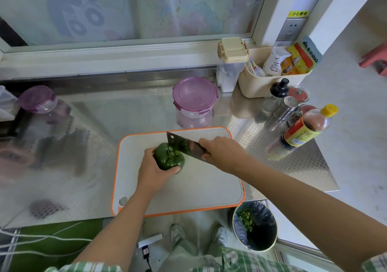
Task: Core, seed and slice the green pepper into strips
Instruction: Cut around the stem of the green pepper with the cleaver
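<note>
We judge the coring cut is under way: we should keep the knife [184,143] close beside the stem, press down steadily, and keep our fingertips tucked back from the edge. Our left hand [154,171] wraps round the near side of the green pepper [169,159], steadying it on the cutting board [199,188]. Our right hand [222,152] grips the knife, whose blade meets the pepper's top.

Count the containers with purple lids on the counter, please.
2. One purple-lid container stands behind the cutting board; the other stands far left, blurred. More could be hidden off-frame.
</note>
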Demonstrator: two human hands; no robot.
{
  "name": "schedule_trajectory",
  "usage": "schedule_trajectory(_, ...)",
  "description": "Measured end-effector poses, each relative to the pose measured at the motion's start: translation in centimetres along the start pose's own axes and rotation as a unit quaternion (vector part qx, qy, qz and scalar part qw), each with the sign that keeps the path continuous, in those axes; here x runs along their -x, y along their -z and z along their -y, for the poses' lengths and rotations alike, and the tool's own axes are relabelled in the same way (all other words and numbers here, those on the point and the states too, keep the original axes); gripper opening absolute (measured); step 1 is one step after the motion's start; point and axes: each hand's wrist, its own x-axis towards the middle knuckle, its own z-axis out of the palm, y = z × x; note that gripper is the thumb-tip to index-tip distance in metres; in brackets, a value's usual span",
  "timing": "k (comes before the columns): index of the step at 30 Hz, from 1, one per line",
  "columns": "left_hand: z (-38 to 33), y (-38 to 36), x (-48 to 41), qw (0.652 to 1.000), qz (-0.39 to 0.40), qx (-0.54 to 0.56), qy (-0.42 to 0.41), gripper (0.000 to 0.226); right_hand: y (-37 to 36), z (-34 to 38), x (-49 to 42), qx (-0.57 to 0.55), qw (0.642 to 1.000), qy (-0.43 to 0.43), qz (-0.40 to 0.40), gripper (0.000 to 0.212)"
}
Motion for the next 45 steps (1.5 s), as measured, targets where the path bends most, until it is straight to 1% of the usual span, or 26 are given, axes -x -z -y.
schedule_trajectory(3,0.1,-0.3,0.4,0.996,-0.065,-0.068,-0.004,0.095,0.7,0.3,0.3,-0.007,1.0,-0.006,0.002,0.026)
schedule_trajectory(6,0.2,-1.2,1.1,0.991,-0.065,-0.118,-0.002,0.101,0.7,1.2,0.7,-0.011,0.999,-0.001,0.036,0.026)
schedule_trajectory(9,0.6,-1.6,1.3,0.986,-0.067,-0.151,0.007,0.108,0.6,1.9,0.9,-0.023,0.999,-0.006,0.041,0.023)
schedule_trajectory(15,0.9,-1.4,1.3,0.989,-0.069,-0.134,0.003,0.105,1.0,2.3,1.0,-0.013,0.999,0.0,0.041,0.024)
schedule_trajectory(24,1.2,-1.2,1.5,0.993,-0.045,-0.105,0.014,0.102,0.5,3.0,0.6,0.0,0.999,0.011,0.045,0.025)
schedule_trajectory(28,1.1,-1.3,1.5,0.993,-0.037,-0.11,0.011,0.096,0.2,3.6,0.5,0.026,0.998,0.011,0.049,0.025)
schedule_trajectory(33,0.8,-1.8,1.2,0.991,-0.052,-0.122,0.014,0.089,-0.7,5.0,0.7,0.035,0.999,-0.006,0.036,0.02)
schedule_trajectory(36,0.6,-2.4,1.1,0.99,-0.066,-0.124,0.03,0.089,-1.4,6.1,0.9,0.047,0.998,-0.022,0.019,0.027)
schedule_trajectory(39,-0.2,-2.9,1.0,0.986,-0.082,-0.135,0.047,0.091,-2.3,6.8,0.8,0.041,0.998,-0.034,0.018,0.037)
schedule_trajectory(42,-0.7,-3.2,0.9,0.984,-0.089,-0.139,0.061,0.094,-2.1,5.9,0.8,0.049,0.998,-0.039,-0.004,0.039)
schedule_trajectory(45,-0.7,-3.1,1.0,0.986,-0.087,-0.135,0.051,0.094,-1.8,4.7,1.2,0.043,0.998,-0.046,-0.012,0.038)
